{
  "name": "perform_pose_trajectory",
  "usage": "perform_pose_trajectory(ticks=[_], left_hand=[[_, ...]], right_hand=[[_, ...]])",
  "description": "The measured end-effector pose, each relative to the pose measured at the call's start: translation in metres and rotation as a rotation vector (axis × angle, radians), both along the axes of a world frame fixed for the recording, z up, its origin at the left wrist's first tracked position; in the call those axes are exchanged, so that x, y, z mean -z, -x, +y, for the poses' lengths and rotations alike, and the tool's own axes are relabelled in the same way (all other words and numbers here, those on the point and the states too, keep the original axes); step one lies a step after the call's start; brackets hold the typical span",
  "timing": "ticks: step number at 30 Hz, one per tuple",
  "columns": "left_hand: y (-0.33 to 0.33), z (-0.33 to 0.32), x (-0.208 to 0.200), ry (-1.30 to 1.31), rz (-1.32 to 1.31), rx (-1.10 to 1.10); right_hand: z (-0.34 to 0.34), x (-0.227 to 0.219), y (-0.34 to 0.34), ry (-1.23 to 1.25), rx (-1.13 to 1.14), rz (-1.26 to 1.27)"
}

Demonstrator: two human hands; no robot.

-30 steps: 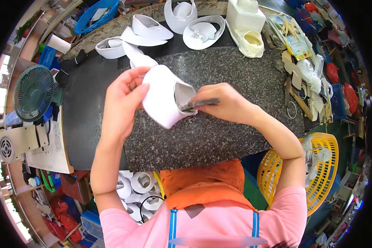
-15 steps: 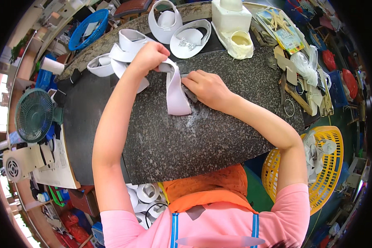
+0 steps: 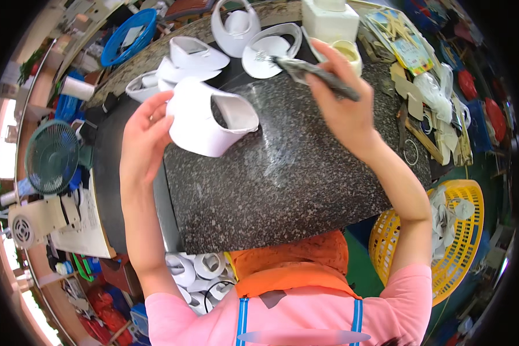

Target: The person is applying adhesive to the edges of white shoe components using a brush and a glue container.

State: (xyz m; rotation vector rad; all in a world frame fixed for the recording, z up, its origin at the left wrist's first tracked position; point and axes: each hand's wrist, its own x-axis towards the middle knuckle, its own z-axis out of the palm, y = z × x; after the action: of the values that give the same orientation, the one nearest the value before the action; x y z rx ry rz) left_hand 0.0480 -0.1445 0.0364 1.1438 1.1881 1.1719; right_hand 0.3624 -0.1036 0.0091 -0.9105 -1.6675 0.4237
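Observation:
My left hand (image 3: 146,135) pinches a white shoe upper (image 3: 191,124) by its edge, above the left part of the dark speckled stone slab (image 3: 294,190). Its rounded opening faces right. Raised at the slab's far side, my right hand (image 3: 348,115) is closed around a dark brush (image 3: 297,70), whose head points left. Behind the brush tip lies another white upper (image 3: 265,64). A cream-coloured cup (image 3: 351,53), partly hidden by my right fingers, stands just beyond that hand. More white uppers (image 3: 195,55) sit along the far left edge, beyond my left hand.
A white block-shaped container (image 3: 330,24) stands at the back. Thin sticks (image 3: 397,29), clear plastic bags (image 3: 435,89) and scraps crowd the far right. A yellow basket (image 3: 472,230) is at lower right, a green fan (image 3: 53,155) at left. White pieces (image 3: 207,265) lie below the slab.
My left hand has moved left and down, turning the upper so its opening shows. My right hand has lifted away from the upper toward the cup, bringing the brush into clear view.

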Motion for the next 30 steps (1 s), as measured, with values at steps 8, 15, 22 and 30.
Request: perform_pose_trajectory(ticks=[8,15,22,30], left_hand=[[0.006,-0.145,0.046,0.066,0.088,-0.391],[-0.017,-0.167,0.067,-0.094,0.122,-0.446],[-0.013,-0.166,0.078,-0.104,0.145,-0.61],[-0.004,-0.174,0.082,0.017,-0.3,-0.649]], right_hand=[[-0.042,-0.025,0.039,0.883,-0.504,0.185],[-0.075,0.008,0.131,0.486,-0.433,-0.156],[-0.097,-0.001,0.12,-0.055,-0.893,-0.565],[-0.127,0.012,0.116,-0.04,-0.678,-0.487]])
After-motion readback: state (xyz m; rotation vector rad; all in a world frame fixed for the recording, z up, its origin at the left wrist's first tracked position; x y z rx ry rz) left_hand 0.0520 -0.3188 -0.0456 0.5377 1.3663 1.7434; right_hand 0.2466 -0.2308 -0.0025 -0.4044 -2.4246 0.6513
